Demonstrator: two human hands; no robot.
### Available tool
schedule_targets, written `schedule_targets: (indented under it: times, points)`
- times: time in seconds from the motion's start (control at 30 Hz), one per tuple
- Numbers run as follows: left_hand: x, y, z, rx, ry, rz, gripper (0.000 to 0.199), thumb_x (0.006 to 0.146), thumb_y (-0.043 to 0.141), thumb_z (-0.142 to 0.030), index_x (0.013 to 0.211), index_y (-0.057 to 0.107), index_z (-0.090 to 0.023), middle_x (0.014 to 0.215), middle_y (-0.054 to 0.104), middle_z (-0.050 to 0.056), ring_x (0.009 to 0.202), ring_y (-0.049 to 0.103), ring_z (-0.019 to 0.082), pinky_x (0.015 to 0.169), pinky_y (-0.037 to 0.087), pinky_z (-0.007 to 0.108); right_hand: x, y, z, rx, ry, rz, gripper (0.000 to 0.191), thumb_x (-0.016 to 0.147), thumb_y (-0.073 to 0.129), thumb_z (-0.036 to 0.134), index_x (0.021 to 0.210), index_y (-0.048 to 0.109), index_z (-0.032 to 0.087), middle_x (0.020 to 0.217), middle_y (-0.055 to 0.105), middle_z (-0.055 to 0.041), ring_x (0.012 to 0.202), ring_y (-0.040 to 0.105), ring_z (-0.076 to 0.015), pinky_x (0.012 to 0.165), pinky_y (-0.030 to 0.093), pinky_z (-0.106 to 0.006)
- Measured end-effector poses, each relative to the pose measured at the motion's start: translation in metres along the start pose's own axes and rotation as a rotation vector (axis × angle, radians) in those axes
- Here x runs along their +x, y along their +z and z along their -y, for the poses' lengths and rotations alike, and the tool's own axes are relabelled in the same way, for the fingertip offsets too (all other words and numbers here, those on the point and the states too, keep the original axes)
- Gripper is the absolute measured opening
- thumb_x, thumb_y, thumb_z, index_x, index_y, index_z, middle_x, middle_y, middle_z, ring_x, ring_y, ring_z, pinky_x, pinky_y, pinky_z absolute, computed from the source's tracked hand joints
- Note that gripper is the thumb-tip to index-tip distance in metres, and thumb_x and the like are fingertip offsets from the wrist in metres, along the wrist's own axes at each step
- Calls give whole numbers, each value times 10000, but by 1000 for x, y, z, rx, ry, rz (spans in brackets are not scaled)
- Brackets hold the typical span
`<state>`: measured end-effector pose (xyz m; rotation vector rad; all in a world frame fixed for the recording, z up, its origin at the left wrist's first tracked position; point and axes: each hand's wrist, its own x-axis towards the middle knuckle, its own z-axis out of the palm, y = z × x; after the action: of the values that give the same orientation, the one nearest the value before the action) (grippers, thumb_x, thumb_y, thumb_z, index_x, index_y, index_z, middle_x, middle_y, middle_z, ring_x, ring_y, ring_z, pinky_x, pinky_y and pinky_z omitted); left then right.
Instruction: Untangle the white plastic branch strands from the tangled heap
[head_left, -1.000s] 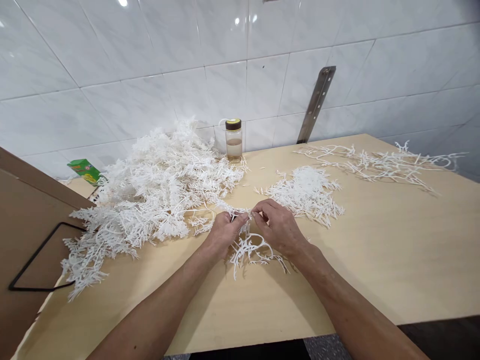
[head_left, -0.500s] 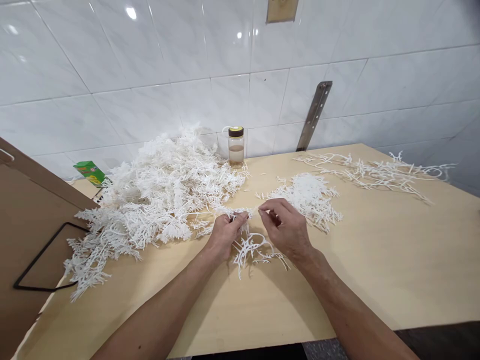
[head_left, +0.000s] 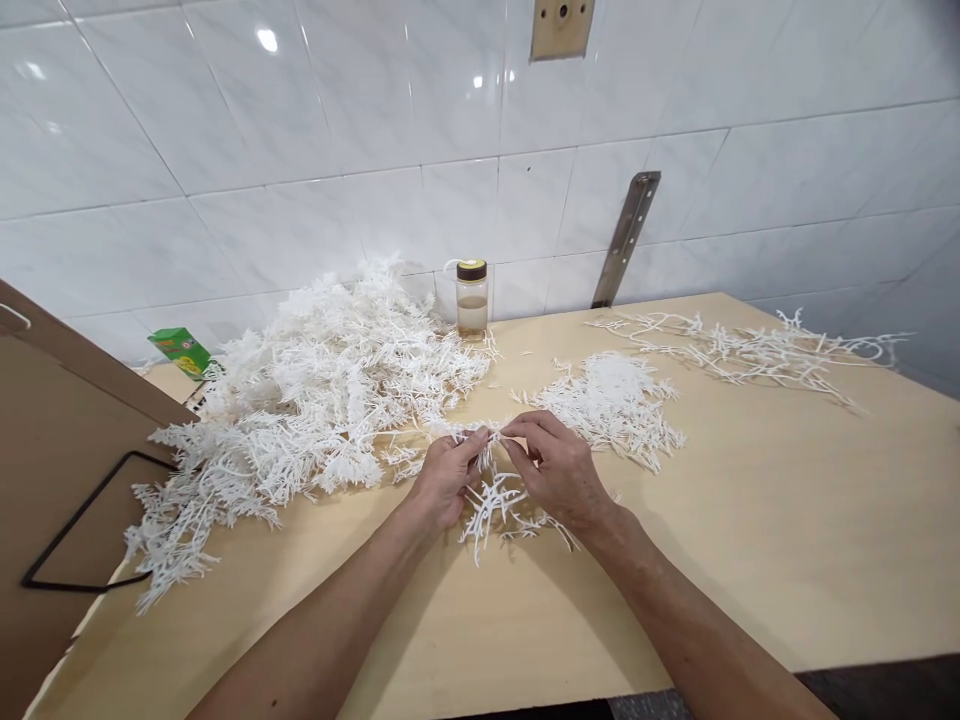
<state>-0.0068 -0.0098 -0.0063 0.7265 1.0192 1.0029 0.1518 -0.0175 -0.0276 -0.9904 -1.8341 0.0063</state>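
My left hand is closed round a white, finely branched sprig, whose curved stems hang below the fingers over the table. My right hand pinches the sprig's upper end between thumb and forefinger, close to the left thumb. Left of the hands rises a large heap of feathery white sprigs. Just behind my right hand lies a smaller pile of short white pieces. Bare white stems are spread at the far right. Exactly where the fingertips meet the sprig is too small to make out.
A lidded bottle with brownish liquid stands by the tiled wall. The green box is behind the heap. At the left edge is a brown cardboard panel with a black wire loop. A metal bracket leans against the wall.
My right hand has moved left and slightly down, bringing its fingertips to the sprig beside my left thumb. The whole view has shifted slightly downward.
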Motion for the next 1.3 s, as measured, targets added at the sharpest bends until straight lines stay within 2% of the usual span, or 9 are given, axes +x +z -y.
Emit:
schedule_targets:
  times: [0.3,0.6,0.7,0.8,0.9,1.0,1.07,1.13,1.3]
  points:
    - [1,0,3,-10,-35,32,473,562,867,-443,609,486,-167,444,286,-112,372,208,21,390,119,208,0,2,1,-19,3,5,120,932,526,147,959,634,193,914,633,-68,781,622,-155,693,524,-268]
    - [0,0,7,330,113,-91,412,626,792,-464,617,514,-160,491,383,-63,437,367,76,431,298,224,-4,6,1,-114,48,81,156,940,482,179,885,629,176,857,659,-62,683,616,-141,617,483,-252]
    - [-3,4,8,336,125,-79,367,635,773,-446,643,559,-148,509,441,-40,446,406,95,437,335,238,-5,13,3,-120,161,72,132,895,511,191,825,622,177,791,661,-46,626,592,-141,608,468,-266]
    - [-4,5,8,298,112,-69,352,641,765,-441,654,579,-142,520,478,-21,458,436,108,449,355,245,-1,11,-1,-61,418,41,130,856,526,236,797,627,180,736,675,-39,587,590,-152,604,476,-284]
    - [-1,1,8,268,141,-77,359,645,769,-436,629,552,-151,492,412,-49,439,365,76,437,294,220,4,-6,-19,-70,698,-47,215,869,512,332,810,644,172,719,691,-61,604,619,-186,592,481,-309]
    - [2,-3,9,211,144,-46,420,639,781,-475,592,497,-169,459,287,-90,413,234,43,417,180,211,6,-28,-40,-226,759,-151,233,816,602,406,809,653,178,685,679,-49,607,623,-204,677,486,-354]
    - [3,-4,9,173,138,-39,457,620,796,-496,579,471,-178,453,260,-98,412,201,38,416,145,216,6,-35,-44,-272,690,-177,222,797,630,392,825,664,174,707,675,-49,559,600,-181,685,490,-356]
    - [2,-3,8,152,134,-48,481,603,810,-496,562,446,-184,447,266,-95,413,208,38,417,153,218,6,-35,-35,-235,525,-187,188,822,617,354,850,670,177,814,689,-63,562,594,-153,657,498,-325]
    - [0,-1,8,147,100,-74,474,627,799,-478,548,430,-190,433,279,-89,410,252,53,425,219,225,4,-10,2,-28,140,-81,124,911,576,287,899,657,194,933,680,-67,547,532,-104,548,486,-256]
